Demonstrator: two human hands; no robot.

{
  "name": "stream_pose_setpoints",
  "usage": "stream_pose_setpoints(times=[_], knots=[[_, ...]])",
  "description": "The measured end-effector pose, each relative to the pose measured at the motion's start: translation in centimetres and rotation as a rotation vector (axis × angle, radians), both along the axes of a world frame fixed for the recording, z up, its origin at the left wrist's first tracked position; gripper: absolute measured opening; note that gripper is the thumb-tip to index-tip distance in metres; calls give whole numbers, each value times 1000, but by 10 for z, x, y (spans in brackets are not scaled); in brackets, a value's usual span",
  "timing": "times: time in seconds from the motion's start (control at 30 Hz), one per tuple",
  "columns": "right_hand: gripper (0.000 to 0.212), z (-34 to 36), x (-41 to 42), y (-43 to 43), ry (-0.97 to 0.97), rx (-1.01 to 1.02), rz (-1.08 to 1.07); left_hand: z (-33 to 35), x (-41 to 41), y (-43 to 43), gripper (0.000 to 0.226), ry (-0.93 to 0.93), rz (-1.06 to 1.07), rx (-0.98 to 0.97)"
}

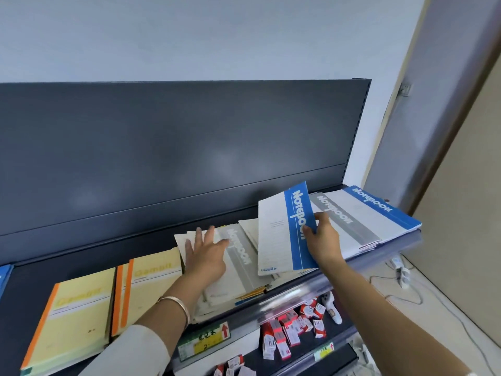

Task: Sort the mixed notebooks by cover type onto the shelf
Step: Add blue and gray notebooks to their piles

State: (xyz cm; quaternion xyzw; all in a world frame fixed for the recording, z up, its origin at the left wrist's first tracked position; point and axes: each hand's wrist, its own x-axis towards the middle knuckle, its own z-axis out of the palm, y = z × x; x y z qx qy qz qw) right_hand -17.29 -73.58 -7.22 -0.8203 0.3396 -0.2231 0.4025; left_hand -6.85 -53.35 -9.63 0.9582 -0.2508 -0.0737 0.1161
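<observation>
Blue-band notebook (284, 232): thin softcover, white with a blue strip along the spine side. It is lifted and tilted above the mixed pile (217, 297), mid-right on the shelf (40, 278). Right hand (324, 240) pinches it at the blue strip, thumb on the cover, other fingers curled behind and mostly hidden.

Handling, judged: light, floppy, and the smooth cover is probably a bit slippery. Best held at the spine strip, where it is stiffest; a corner grip would let it sag. Not fragile, but the cover can crease.

Left hand (206, 253) lies flat on a grey-band notebook (241, 256) atop the pile, fingers straight and spread, pressing down and gripping nothing. The pile is fanned and untidy, with edges reaching the near rail. It would likely slide if that pressure comes off.

Just right of the held book is the right stack (379, 221), neater, with blue-band and grey-band covers showing on top. It is a likely home for the blue one.

Left of the pile are yellow notebooks (78, 321) with orange spines, in two stacks. They are thicker and look stiffer.

Further out:
- dark back panel (189, 145) on the far side
- bangle (176, 302) on the left wrist
- price label (206, 340) on the near rail
- small red-and-white boxes (292, 329) on the lower shelf
- cables (401, 275) on the floor, right
</observation>
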Motion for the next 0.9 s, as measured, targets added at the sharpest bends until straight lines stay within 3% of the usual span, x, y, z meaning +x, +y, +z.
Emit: stream_pose_setpoints(times=[0.13, 0.27, 0.43, 0.57, 0.67, 0.8, 0.9], knots=[[35, -3, 12, -6, 85, -30, 59, -4, 1, -14, 51, 13, -275, 88], [36, -1, 23, -22, 144, -65, 122, -9, -3, -31, 58, 36, -344, 169], [38, -7, 42, -55, 348, -228, 243, -7, 5, -29, 62, 79, -308, 179], [40, -20, 49, -56, 648, -594, 365, 0, 4, -38, 48, 81, -194, 165], [43, -27, 54, -45, 578, -808, 496, 1, -2, -51, 43, 58, -105, 168], [46, -38, 57, -31, 566, -754, 854, -4, -10, -58, 51, 26, -64, 209], [42, -45, 57, -32, 566, -752, 886, -8, -13, -57, 50, 12, -32, 230]])
